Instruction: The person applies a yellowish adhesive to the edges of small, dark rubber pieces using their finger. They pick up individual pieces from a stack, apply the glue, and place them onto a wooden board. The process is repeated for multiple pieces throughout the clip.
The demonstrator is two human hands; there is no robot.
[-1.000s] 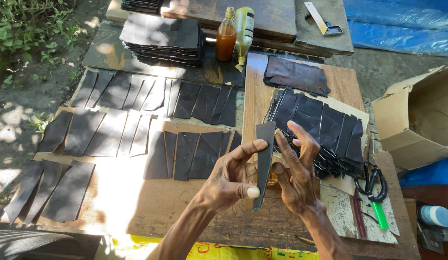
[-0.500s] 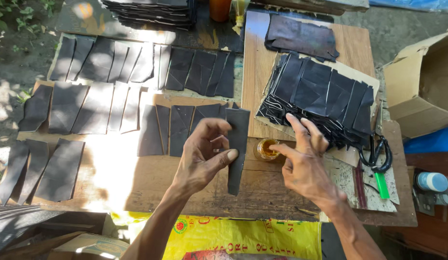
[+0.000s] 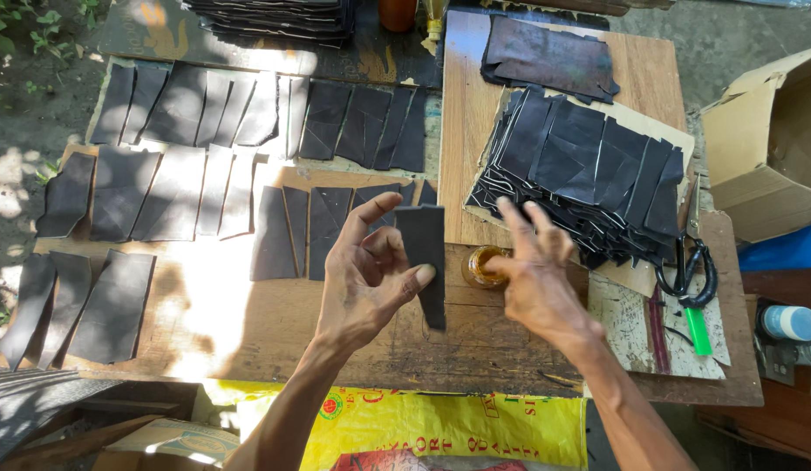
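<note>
Centrally, the left hand [image 3: 371, 275] pinches a dark strip [image 3: 425, 262] upright, while the empty, spread-fingered right hand [image 3: 536, 275] hovers over the amber jar [image 3: 482, 266].

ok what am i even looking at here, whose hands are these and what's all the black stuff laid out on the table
There is no machine: one camera sits on a person's head and looks down at their own two bare hands. The left hand pinches one dark strip upright between thumb and fingers. The right hand is open and blurred, holding nothing, just above a small amber jar. On the wooden table lie rows of flat dark pieces, with a loose stack of more pieces to the right. Black-handled scissors lie beside that stack, and a cardboard box stands further right.
</note>
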